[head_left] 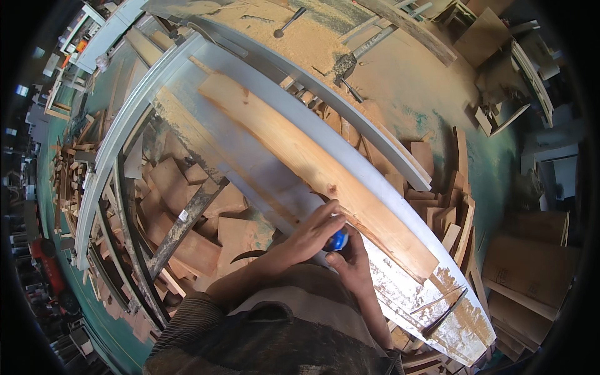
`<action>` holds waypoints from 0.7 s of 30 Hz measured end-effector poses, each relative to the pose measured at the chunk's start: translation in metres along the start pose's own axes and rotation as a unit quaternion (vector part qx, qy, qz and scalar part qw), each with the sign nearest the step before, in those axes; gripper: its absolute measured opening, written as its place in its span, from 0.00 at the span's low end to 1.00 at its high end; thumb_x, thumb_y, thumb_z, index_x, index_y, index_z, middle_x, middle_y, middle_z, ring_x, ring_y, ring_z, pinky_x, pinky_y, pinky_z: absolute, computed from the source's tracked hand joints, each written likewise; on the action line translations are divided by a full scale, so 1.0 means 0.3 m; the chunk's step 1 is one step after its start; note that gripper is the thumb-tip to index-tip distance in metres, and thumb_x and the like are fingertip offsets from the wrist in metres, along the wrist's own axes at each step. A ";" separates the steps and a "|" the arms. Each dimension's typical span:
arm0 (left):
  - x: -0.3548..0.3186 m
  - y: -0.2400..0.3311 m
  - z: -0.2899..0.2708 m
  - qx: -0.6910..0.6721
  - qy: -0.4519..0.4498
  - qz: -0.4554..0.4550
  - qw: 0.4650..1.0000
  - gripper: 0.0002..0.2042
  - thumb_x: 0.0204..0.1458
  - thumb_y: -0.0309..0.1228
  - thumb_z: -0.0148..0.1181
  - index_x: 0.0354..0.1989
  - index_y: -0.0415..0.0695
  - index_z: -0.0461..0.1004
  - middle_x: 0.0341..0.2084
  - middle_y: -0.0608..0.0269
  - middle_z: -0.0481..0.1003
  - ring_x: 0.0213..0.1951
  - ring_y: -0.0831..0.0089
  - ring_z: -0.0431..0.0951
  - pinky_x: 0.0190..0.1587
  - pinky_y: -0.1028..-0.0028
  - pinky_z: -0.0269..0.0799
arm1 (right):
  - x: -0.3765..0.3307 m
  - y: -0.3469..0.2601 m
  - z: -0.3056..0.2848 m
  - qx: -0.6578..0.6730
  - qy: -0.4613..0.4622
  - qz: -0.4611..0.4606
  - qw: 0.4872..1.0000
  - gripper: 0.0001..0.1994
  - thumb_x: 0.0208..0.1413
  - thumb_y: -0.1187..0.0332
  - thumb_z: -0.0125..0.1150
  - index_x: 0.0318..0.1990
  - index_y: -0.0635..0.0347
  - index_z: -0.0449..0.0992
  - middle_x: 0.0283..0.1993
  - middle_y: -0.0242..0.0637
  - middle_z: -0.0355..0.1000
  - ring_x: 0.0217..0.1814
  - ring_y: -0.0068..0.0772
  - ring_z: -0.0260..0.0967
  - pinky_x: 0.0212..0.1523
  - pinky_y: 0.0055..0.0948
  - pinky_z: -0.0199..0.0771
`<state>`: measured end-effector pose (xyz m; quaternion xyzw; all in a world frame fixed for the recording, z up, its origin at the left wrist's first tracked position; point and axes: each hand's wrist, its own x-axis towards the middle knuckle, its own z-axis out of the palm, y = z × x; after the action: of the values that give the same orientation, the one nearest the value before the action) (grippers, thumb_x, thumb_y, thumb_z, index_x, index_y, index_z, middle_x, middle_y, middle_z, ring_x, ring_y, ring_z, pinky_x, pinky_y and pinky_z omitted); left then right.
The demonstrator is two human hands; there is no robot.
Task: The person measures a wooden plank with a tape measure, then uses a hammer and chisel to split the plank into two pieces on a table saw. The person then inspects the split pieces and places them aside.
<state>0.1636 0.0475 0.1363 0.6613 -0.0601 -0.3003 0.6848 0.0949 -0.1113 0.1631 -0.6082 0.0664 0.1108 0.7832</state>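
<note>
Blue object held in the curled right hand; left hand at it, grip unclear; plank alongside

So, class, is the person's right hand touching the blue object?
Touching: the head view shows the right hand curled around the blue object, against its side.
</note>
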 end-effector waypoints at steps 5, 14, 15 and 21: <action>-0.015 0.156 0.093 0.209 -0.226 -0.069 0.949 0.20 0.69 0.42 0.55 0.55 0.36 0.67 0.35 0.61 0.77 0.40 0.71 0.77 0.44 0.70 0.71 | -0.218 0.055 -0.216 0.027 0.212 0.103 0.971 0.21 0.59 0.66 0.66 0.56 0.68 0.73 0.42 0.41 0.77 0.35 0.29 0.74 0.34 0.27 0.75; 0.100 -0.221 -0.113 0.134 0.436 0.062 0.888 0.26 0.61 0.38 0.64 0.58 0.33 0.62 0.48 0.50 0.72 0.49 0.71 0.73 0.47 0.71 0.71 | -0.932 0.421 -0.878 -0.086 0.570 0.235 0.783 0.20 0.59 0.51 0.60 0.44 0.62 0.78 0.28 0.33 0.74 0.23 0.22 0.68 0.18 0.21 0.62; 0.132 -0.218 -0.109 0.101 0.425 0.039 0.899 0.28 0.61 0.39 0.64 0.60 0.33 0.61 0.51 0.48 0.70 0.51 0.69 0.72 0.49 0.71 0.70 | -0.945 0.453 -0.898 -0.081 0.608 0.206 0.762 0.24 0.59 0.46 0.59 0.45 0.62 0.79 0.28 0.35 0.74 0.23 0.26 0.69 0.18 0.25 0.64; 0.207 -0.221 -0.127 -0.016 0.392 0.057 0.918 0.35 0.62 0.42 0.62 0.68 0.31 0.54 0.60 0.43 0.66 0.56 0.61 0.70 0.57 0.63 0.67 | -0.865 0.390 -0.999 -0.668 0.480 0.208 0.528 0.28 0.64 0.49 0.60 0.57 0.68 0.77 0.50 0.59 0.74 0.51 0.58 0.73 0.50 0.50 0.73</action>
<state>0.2102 0.0538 0.0498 0.7105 0.1803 0.0216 0.6799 -0.1763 -0.3978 0.0401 -0.8844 0.4636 -0.0267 -0.0477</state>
